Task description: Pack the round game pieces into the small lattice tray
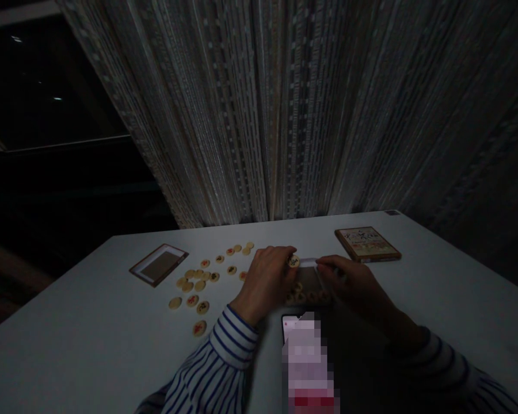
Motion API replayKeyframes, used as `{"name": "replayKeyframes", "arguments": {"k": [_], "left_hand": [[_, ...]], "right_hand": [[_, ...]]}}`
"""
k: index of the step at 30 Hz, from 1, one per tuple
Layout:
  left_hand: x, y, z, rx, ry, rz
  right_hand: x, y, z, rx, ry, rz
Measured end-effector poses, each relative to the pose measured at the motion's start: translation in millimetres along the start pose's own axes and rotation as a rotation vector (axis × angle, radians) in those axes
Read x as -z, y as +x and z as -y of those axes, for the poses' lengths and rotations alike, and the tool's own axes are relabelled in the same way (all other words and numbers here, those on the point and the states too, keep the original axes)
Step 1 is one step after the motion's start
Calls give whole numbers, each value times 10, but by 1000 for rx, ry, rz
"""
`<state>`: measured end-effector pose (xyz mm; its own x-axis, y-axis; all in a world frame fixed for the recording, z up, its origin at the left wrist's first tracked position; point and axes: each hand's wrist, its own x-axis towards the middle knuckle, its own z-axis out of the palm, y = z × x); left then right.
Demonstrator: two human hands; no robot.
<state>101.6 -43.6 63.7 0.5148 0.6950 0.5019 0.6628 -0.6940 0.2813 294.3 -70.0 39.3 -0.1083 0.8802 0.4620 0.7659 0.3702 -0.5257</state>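
Observation:
My left hand (270, 279) pinches a round xiangqi piece (293, 261) with a dark character over the far left part of an open box (308, 261). The box has a light rim and a brownish floor, with several xiangqi pieces (300, 296) along its near side. At the box's right side is my right hand (347, 282), its fingers curled closed at the far right corner; what lies inside them is hidden. Left of my left hand, many pale xiangqi pieces (200, 284) lie scattered on the table, some with red or black characters, others blank side up.
A box lid or tray (179, 253) lies at the left of the white table (90, 322). A printed box cover (366, 242) is at the right. In front of me lies a lit phone (290, 328), partly pixelated. A string curtain (276, 115) hangs behind the table.

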Motion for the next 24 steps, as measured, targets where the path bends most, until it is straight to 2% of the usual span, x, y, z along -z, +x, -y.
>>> {"name": "replayKeyframes", "arguments": {"k": [6,12,17,24], "left_hand": [[-211,-108,-112,78,-40,17],[-389,-230,-81,102,-48,-41],[-429,-258,-65,99,-40,-57],[-429,-253,-59,75,-66,-45]], "right_hand": [[-76,-97,-58,-48,123,19],[-169,-124,-86,-108,300,120],[-268,-146,-132,-104,460,157],[-312,-162,-111,-85,562,169]]}}
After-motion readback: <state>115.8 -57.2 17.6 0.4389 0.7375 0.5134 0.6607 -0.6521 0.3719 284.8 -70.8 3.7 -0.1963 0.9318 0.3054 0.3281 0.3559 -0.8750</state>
